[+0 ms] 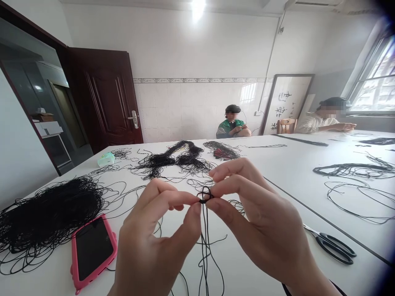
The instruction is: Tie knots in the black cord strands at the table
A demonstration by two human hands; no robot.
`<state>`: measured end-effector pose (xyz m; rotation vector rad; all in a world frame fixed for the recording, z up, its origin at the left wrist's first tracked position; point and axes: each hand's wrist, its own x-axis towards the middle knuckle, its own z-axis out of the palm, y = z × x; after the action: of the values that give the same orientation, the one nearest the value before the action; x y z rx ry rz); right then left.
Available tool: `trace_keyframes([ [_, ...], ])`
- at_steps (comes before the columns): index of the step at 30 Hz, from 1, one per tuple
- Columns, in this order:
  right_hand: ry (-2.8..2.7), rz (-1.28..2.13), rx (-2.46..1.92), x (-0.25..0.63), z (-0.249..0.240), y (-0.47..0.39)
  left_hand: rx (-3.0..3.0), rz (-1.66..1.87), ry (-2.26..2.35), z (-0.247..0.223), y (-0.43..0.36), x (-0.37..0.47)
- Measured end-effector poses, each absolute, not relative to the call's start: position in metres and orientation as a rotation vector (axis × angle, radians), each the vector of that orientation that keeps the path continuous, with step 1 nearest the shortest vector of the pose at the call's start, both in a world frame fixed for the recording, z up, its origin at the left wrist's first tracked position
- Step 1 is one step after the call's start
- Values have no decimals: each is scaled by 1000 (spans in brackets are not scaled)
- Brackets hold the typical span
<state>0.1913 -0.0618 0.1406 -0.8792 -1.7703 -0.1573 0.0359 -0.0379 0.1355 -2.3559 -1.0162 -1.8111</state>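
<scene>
A thin black cord (205,222) hangs between my hands, with small loops and a knot at its top and its strands trailing down toward the table. My left hand (163,230) pinches the left side of the knot between thumb and index finger. On the right side, my right hand (256,218) holds a loop of the same cord between thumb and index finger, its other fingers bent above. The fingertips of both hands nearly meet at the knot.
Black cord heaps lie at the left (52,209) and mid-table (179,158). A pink-cased phone (94,248) is near the left heap, scissors (335,246) at the right, a green container (105,159) at far left. Two people (233,125) (324,117) sit beyond the white table (296,172).
</scene>
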Motion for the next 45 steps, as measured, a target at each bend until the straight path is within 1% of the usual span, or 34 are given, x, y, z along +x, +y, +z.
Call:
trace_keyframes([
  [3,-1787,-206,-882,192,140,-59,-2372,-1776,-1011,135,-37,35],
  [7,-1797,-253,-883,191,138,-54,-2217,-1809,-923,132,-35,37],
  [9,-1759,-350,-925,191,138,-54,-2128,-1686,-812,131,-32,37],
  [12,-1700,-585,-930,192,141,-58,-2041,-1479,-623,131,-27,35],
  [14,-1772,-681,-880,194,143,-60,-2027,-1419,-552,131,-25,35],
  [16,-1868,-700,-848,195,145,-61,-2036,-1395,-530,131,-24,34],
  [20,-1925,-631,-854,197,146,-61,-2072,-1362,-518,131,-25,32],
  [27,-1984,-281,-923,202,144,-58,-2131,-1363,-503,130,-23,30],
  [32,-1933,-145,-915,201,144,-58,-2115,-1398,-487,130,-25,31],
  [39,-1850,-100,-921,197,144,-62,-2115,-1514,-595,132,-36,37],
  [45,-1861,-126,-916,198,143,-61,-2141,-1505,-668,132,-35,35],
])
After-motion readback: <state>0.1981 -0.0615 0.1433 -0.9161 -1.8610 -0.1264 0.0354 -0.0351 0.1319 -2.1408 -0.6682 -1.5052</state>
